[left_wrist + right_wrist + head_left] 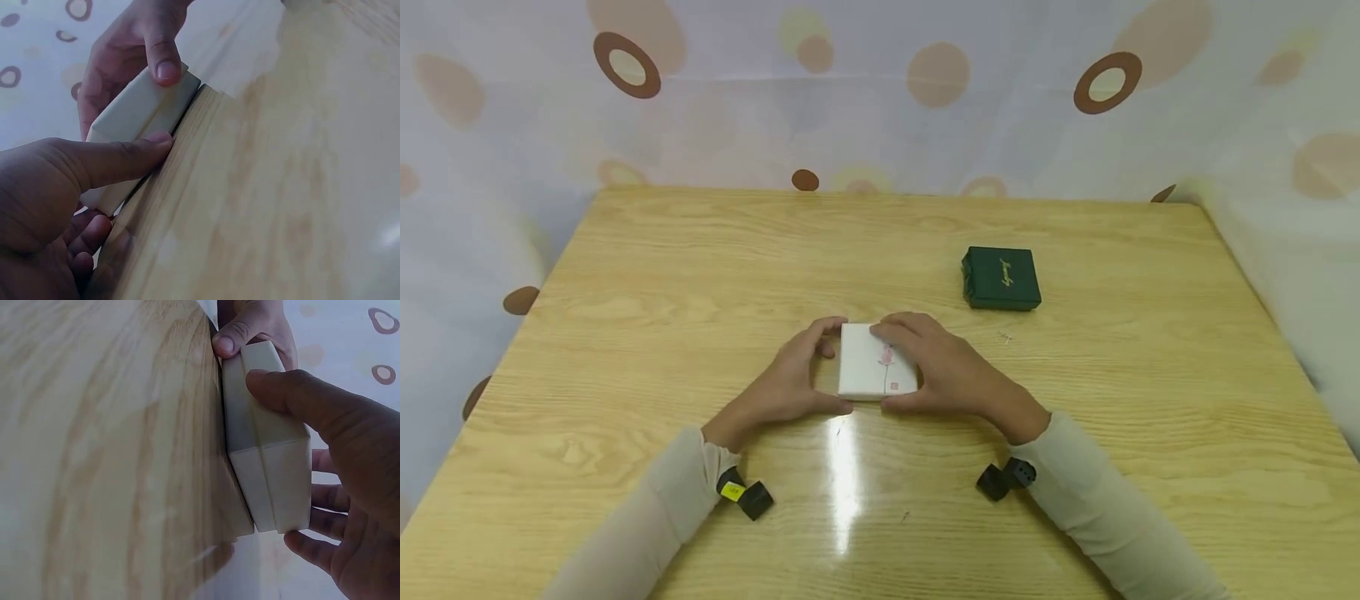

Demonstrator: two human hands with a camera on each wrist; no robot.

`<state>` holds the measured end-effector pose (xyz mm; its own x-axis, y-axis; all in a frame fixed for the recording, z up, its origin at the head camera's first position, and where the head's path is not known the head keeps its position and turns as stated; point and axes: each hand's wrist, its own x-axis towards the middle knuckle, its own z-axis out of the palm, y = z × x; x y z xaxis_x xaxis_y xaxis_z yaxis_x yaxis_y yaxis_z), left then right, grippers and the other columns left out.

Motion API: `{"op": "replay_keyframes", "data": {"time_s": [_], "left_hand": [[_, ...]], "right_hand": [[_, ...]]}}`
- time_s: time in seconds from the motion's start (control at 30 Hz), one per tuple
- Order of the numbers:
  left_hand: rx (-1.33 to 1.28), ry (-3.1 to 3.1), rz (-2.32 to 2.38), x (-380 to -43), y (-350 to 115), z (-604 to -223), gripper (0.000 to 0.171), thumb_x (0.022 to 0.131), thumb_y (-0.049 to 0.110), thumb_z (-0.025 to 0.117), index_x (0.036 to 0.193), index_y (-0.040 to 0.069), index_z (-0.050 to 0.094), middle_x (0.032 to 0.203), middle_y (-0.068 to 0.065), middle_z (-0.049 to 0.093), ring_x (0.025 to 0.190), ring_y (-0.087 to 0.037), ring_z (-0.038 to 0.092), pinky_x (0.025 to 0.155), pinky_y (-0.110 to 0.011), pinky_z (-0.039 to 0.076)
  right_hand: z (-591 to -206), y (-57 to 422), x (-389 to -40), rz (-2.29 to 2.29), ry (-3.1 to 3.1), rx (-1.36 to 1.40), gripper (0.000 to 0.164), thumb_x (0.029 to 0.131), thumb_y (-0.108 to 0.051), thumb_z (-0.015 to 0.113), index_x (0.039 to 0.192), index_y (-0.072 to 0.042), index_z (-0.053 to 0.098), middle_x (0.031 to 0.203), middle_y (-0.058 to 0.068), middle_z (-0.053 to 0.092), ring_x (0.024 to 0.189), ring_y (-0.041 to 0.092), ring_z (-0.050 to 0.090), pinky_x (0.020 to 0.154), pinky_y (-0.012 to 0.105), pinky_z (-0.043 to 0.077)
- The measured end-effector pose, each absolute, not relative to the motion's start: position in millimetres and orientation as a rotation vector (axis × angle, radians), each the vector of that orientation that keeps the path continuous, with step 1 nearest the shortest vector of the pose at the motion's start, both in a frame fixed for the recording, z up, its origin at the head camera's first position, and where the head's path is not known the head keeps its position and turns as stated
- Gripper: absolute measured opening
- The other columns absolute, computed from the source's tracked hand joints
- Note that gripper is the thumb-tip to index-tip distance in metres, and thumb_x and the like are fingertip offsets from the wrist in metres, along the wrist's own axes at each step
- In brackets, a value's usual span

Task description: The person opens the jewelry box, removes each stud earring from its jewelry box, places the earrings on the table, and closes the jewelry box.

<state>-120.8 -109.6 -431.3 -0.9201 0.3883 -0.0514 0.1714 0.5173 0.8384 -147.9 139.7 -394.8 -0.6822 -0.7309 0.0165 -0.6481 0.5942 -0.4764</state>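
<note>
A small white gift box [859,362], printed with a pink flower on a thin stem and a little red stamp, lies flat on the wooden table. My left hand [784,382] holds its left end between the thumb at the near side and the fingers at the far side. Across the right end my right hand [951,371] grips the box, its palm hiding part of the top. In the right wrist view, a seam runs along the side of the box [287,487] between lid and base, and the right thumb [278,390] presses on the lid's side.
Behind and to the right stands a dark green box [1000,279] with gold lettering. A few tiny thin scraps [1005,337] lie in front of it. A patterned white curtain [880,108] hangs beyond the far edge of the table [700,250].
</note>
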Motion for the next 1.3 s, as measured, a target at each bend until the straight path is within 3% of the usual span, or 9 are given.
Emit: {"op": "replay_keyframes", "data": {"time_s": [0.3,1.3], "left_hand": [[0.432,2.537,1.343,-118.7,-111.2,-431.0,0.105,0.065,0.018,0.094,0.151,0.018,0.034,0.142,-0.008,0.049,0.116,-0.026,0.051,0.105,-0.046,0.04],[0.421,2.534,1.343,-120.4,-108.1,-427.3,0.104,0.065,0.019,0.094,0.15,0.016,0.035,0.146,-0.008,0.049,0.115,-0.026,0.052,0.102,-0.044,0.042]], "right_hand": [[-393.0,139.9,-148.1,-0.709,2.6,-1.154,0.089,0.076,-0.044,0.086,0.148,-0.012,0.045,0.151,0.01,0.044,0.139,0.028,0.043,0.105,0.045,0.047],[-390.8,144.1,-150.6,-0.687,2.595,-1.172,0.09,0.077,-0.045,0.084,0.15,-0.012,0.042,0.153,0.012,0.042,0.142,0.03,0.041,0.108,0.048,0.044]]}}
